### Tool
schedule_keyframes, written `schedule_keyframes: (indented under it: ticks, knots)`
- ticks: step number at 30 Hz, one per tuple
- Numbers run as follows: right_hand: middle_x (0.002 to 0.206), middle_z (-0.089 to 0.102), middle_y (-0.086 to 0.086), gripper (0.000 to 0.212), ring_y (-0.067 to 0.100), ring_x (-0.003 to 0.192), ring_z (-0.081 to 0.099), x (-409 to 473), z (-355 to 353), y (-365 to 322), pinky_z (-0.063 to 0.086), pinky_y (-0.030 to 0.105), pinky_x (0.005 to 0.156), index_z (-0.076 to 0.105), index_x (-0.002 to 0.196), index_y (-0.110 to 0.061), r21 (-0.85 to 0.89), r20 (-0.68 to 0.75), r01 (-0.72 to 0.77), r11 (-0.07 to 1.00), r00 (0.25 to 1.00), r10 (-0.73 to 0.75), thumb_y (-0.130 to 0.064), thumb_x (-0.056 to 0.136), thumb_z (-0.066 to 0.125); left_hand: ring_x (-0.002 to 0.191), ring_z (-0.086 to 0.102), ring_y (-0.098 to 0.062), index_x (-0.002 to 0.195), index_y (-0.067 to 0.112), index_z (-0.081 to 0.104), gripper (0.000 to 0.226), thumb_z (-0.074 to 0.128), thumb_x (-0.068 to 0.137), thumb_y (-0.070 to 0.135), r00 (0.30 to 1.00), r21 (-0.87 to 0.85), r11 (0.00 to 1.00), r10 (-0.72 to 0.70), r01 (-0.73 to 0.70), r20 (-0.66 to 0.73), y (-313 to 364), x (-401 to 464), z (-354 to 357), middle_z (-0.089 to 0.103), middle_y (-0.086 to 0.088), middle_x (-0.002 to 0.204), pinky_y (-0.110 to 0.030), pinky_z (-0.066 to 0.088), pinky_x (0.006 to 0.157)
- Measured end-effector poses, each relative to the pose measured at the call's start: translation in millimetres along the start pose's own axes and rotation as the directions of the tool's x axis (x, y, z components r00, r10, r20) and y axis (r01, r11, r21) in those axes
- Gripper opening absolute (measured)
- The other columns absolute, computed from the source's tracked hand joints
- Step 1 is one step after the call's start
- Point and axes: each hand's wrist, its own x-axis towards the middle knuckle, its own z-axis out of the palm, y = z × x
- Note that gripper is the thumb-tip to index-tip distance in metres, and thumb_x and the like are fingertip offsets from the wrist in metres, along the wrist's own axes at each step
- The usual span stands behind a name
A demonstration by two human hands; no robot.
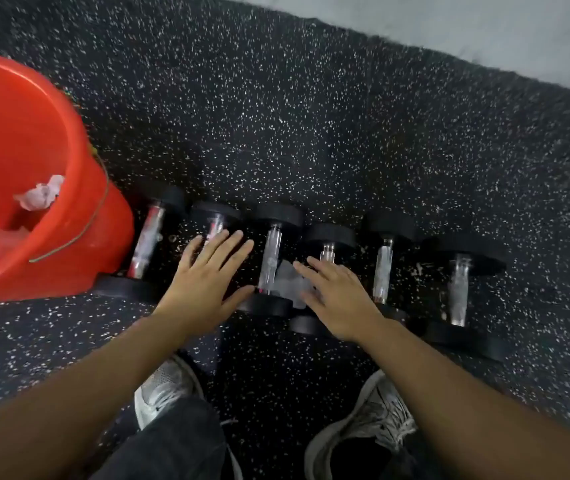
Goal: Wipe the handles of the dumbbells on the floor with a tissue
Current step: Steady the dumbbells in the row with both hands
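Both hands spread flat over the row of dumbbells (271, 261), left hand (203, 289) empty, right hand (337, 299) with a tissue (290, 284) at its nine o'clock, grip unclear

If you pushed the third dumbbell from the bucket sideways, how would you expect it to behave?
The third dumbbell has round black ends, so it might roll sideways. Dumbbells packed close on both sides would probably stop it quickly. Its solid ends and metal handle suggest it is heavy for its size.

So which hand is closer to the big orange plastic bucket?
The left hand. It hovers over the row of dumbbells, a short way right of the orange plastic bucket. The right hand is farther right, by the crumpled tissue.
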Motion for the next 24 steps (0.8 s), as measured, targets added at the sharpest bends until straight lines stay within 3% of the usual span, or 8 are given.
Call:
schedule_keyframes:
  ticks: [6,11,20,24]
  knots:
    - [0.167,0.029,-0.001,0.05,0.022,0.157,0.013,43,20,28,0.0,0.039,0.128,0.029,0.158,-0.035,-0.142,0.054,0.093,0.986,0.995,-0.086,-0.038,0.109,0.036,0.163,0.012,-0.022,0.166,0.023,0.02,0.078,0.024,0.103,0.067,0.998,0.017,1.0,-0.002,0.003,-0.058,-17,14,35,0.022,-0.002,0.175,-0.059,0.014,0.129]
    - [0.15,0.055,0.003,0.059,0.029,0.151,0.033,54,35,40,0.009,0.053,0.127,0.055,0.144,-0.035,-0.272,0.097,0.194,0.943,0.98,-0.174,-0.051,0.098,0.021,0.163,0.01,-0.022,0.167,0.02,0.02,0.088,0.034,0.099,0.074,0.992,-0.029,0.998,-0.051,0.048,-0.114,-9,21,50,0.019,-0.003,0.175,-0.055,0.004,0.131]
    - [0.14,0.064,-0.001,0.061,0.03,0.15,0.035,60,36,39,-0.003,0.055,0.126,0.071,0.124,-0.037,-0.368,0.129,0.2,0.908,0.978,-0.164,-0.054,0.097,0.019,0.162,0.018,-0.028,0.165,0.017,0.024,0.094,0.034,0.096,0.079,0.992,0.028,0.998,-0.058,0.062,-0.114,-12,21,54,0.025,-0.007,0.173,-0.058,0.011,0.129]
    - [0.134,0.067,-0.012,0.042,0.025,0.149,0.035,61,37,37,-0.014,0.047,0.124,0.068,0.13,-0.029,-0.304,0.075,0.17,0.937,0.985,-0.154,-0.04,0.104,0.038,0.162,0.017,-0.027,0.166,0.017,0.022,0.095,0.033,0.095,0.079,0.991,0.007,0.998,-0.069,0.07,-0.118,-12,21,53,0.024,-0.006,0.174,-0.058,0.013,0.129]
